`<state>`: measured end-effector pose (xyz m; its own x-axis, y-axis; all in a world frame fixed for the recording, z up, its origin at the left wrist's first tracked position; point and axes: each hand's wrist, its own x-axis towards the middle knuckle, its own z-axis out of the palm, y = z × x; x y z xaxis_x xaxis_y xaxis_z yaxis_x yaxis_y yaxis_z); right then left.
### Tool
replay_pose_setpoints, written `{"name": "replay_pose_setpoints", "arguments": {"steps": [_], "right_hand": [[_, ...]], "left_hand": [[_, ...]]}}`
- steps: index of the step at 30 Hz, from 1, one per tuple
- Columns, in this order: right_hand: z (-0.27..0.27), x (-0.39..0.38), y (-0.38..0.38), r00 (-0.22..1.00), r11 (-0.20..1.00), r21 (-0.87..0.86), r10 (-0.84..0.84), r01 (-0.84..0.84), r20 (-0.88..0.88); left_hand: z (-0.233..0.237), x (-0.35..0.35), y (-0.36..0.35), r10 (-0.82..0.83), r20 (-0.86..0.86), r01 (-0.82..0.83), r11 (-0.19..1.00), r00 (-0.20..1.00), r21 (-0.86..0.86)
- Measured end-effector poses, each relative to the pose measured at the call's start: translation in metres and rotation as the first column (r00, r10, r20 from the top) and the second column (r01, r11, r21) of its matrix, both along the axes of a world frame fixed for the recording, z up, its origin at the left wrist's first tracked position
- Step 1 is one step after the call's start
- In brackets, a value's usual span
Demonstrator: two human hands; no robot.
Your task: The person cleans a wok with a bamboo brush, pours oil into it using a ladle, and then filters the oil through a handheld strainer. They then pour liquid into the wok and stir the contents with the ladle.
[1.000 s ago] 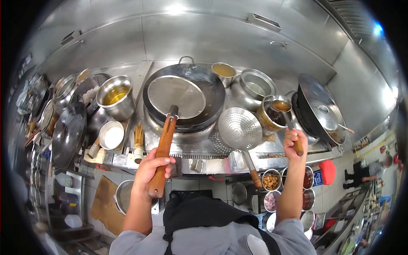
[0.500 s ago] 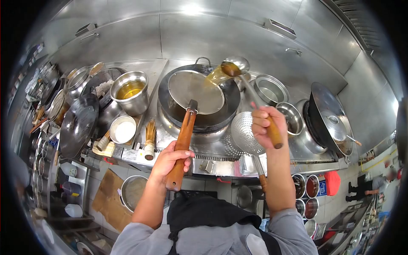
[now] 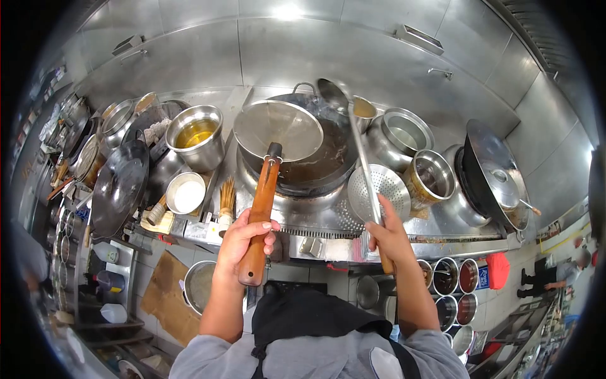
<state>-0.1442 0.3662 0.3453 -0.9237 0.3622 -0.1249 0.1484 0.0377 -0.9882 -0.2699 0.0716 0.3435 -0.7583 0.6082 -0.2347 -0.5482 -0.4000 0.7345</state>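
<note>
My left hand (image 3: 247, 243) grips the wooden handle of a round fine-mesh strainer (image 3: 278, 129), held over the left part of a wok (image 3: 328, 164). Brown liquid shows in the wok, on the burner. My right hand (image 3: 390, 234) is closed round the handle of a long ladle (image 3: 360, 145). The ladle's bowl is at the wok's far right rim, close to a small metal pot (image 3: 363, 110). Below the ladle's shaft lies a perforated skimmer (image 3: 385, 196), its handle hidden near my right hand.
Left of the wok stand a metal pot with yellow oil (image 3: 196, 129), a white-filled bowl (image 3: 187, 193) and a bamboo brush (image 3: 226, 202). To the right are metal pots (image 3: 404, 132) and a second wok (image 3: 492, 170). A person (image 3: 558, 275) stands far right.
The ladle, which was pouring yellowish liquid through the strainer, has tipped out, and my right hand has moved down. The strainer has shifted left, uncovering brown liquid in the wok.
</note>
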Motion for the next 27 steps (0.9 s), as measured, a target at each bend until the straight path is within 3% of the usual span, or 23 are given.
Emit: {"name": "replay_pose_setpoints", "arguments": {"steps": [4,6,8,9,10,12,16,18,21,27], "right_hand": [[-0.019,0.059,0.002,0.981,0.986,0.026,-0.167,0.165,0.1],[-0.044,0.088,0.003,0.943,0.953,0.152,-0.287,0.263,0.17],[-0.067,0.117,0.002,0.91,0.926,0.296,-0.316,0.233,0.27],[-0.106,0.133,0.009,0.943,0.786,0.58,-0.32,0.214,0.086],[-0.139,0.146,0.014,0.963,0.556,0.803,-0.26,0.214,-0.077],[-0.114,0.151,-0.008,0.849,0.809,0.577,-0.38,0.113,0.367],[-0.154,0.158,-0.017,0.814,0.814,0.568,-0.409,0.122,0.411],[-0.165,0.16,-0.019,0.86,0.807,0.574,-0.383,0.135,0.337],[-0.166,0.164,-0.016,0.853,0.865,0.493,-0.323,0.091,0.409],[-0.165,0.178,-0.008,0.873,0.908,0.418,-0.231,0.034,0.43]], "left_hand": [[0.003,-0.001,0.005,-0.021,-0.021,0.02,0.998,1.0,-0.058],[0.007,0.0,0.014,-0.007,-0.038,0.005,0.998,0.999,-0.055],[0.011,0.001,0.027,-0.035,-0.048,0.032,0.998,0.998,-0.056],[0.011,0.001,0.037,-0.066,-0.064,0.062,0.996,0.996,-0.062],[0.011,0.002,0.048,-0.091,-0.079,0.085,0.994,0.993,-0.07],[0.016,0.009,0.073,-0.166,-0.092,0.158,0.984,0.982,-0.081],[0.014,0.024,0.132,-0.361,-0.14,0.348,0.931,0.922,-0.106],[0.0,0.037,0.169,-0.434,-0.136,0.425,0.901,0.891,-0.089],[-0.008,0.066,0.227,-0.554,-0.131,0.551,0.832,0.822,-0.062],[-0.052,0.124,0.331,-0.556,-0.128,0.544,0.831,0.821,-0.119]]}}
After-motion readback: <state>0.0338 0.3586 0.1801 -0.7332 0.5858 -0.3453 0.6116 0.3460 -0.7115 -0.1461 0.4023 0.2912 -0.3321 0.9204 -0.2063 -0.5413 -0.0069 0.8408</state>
